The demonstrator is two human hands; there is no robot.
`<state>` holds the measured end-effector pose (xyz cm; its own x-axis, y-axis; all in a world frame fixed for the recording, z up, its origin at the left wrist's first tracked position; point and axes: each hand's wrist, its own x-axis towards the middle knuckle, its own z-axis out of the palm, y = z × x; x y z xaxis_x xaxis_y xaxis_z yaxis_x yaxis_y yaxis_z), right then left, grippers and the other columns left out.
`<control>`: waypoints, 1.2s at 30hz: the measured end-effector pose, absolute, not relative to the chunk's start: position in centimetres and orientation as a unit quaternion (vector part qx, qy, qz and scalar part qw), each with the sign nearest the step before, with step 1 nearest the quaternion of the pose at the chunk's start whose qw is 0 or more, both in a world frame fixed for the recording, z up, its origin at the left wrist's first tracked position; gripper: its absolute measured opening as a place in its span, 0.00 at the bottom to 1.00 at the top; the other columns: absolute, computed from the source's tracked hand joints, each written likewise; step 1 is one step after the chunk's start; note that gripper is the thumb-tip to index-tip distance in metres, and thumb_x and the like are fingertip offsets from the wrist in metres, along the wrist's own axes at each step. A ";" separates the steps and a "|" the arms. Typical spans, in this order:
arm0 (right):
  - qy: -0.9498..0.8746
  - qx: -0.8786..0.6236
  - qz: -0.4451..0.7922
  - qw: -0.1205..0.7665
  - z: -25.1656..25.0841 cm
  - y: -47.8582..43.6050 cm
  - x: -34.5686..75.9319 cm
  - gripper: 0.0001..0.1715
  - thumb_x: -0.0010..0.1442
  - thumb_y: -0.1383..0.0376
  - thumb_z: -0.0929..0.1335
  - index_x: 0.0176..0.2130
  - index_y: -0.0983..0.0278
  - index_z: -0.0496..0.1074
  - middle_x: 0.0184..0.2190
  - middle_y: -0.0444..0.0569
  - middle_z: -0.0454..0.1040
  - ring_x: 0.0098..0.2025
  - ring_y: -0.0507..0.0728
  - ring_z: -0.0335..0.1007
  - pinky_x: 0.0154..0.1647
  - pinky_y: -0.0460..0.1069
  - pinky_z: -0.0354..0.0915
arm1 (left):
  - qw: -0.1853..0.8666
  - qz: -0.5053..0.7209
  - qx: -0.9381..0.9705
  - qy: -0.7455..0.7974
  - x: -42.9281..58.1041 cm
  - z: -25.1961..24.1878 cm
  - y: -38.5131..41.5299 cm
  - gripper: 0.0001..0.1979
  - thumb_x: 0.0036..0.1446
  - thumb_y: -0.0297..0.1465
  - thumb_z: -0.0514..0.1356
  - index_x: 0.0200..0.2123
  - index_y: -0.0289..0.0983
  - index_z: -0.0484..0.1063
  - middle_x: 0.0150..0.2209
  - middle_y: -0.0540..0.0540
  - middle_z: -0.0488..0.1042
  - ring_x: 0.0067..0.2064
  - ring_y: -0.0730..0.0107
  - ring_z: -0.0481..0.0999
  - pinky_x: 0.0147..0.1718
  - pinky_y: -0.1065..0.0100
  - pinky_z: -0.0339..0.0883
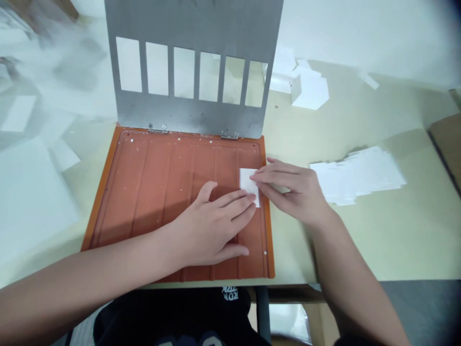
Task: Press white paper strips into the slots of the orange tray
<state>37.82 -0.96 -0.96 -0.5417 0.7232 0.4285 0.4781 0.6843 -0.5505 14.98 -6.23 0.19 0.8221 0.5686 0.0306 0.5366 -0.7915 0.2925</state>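
Note:
An orange grooved tray lies on the table with a hinged metal stencil plate standing up at its far edge; the plate has several rectangular windows. A small white card lies in the tray's rightmost groove. My left hand rests flat on the tray, fingers stretched out, fingertips touching the card's lower edge. My right hand comes in from the right, fingers extended together, pressing the card's right side.
A fanned pile of white cards lies to the right of my right hand. More white pieces sit at the back right, and white sheets cover the left. The table's front edge runs near my body.

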 end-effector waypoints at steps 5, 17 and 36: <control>-0.869 -0.329 0.212 0.303 -0.9 -0.7 38.4 0.10 0.64 0.71 0.67 0.39 0.59 0.78 0.38 0.47 0.80 0.42 0.54 0.79 0.61 0.60 0.68 | 0.131 0.061 0.945 0.295 15.0 0.2 -6.3 0.30 0.67 0.46 0.52 0.63 0.31 0.63 0.67 0.37 0.63 0.66 0.56 0.63 0.61 0.52 0.55; -0.881 -0.306 0.228 0.279 -0.5 -0.7 38.6 0.11 0.65 0.72 0.66 0.41 0.59 0.77 0.42 0.47 0.82 0.48 0.56 0.79 0.56 0.57 0.73 | 0.130 0.050 0.945 0.295 15.1 0.4 -6.2 0.30 0.68 0.46 0.50 0.64 0.31 0.62 0.68 0.38 0.61 0.67 0.58 0.62 0.60 0.55 0.56; -0.895 -0.296 0.201 0.265 -0.5 -0.7 38.5 0.12 0.65 0.72 0.66 0.43 0.60 0.77 0.43 0.48 0.82 0.47 0.56 0.79 0.55 0.59 0.73 | 0.064 0.060 0.951 0.298 15.1 0.1 -6.7 0.32 0.69 0.48 0.45 0.63 0.31 0.64 0.67 0.42 0.63 0.66 0.59 0.60 0.53 0.56 0.57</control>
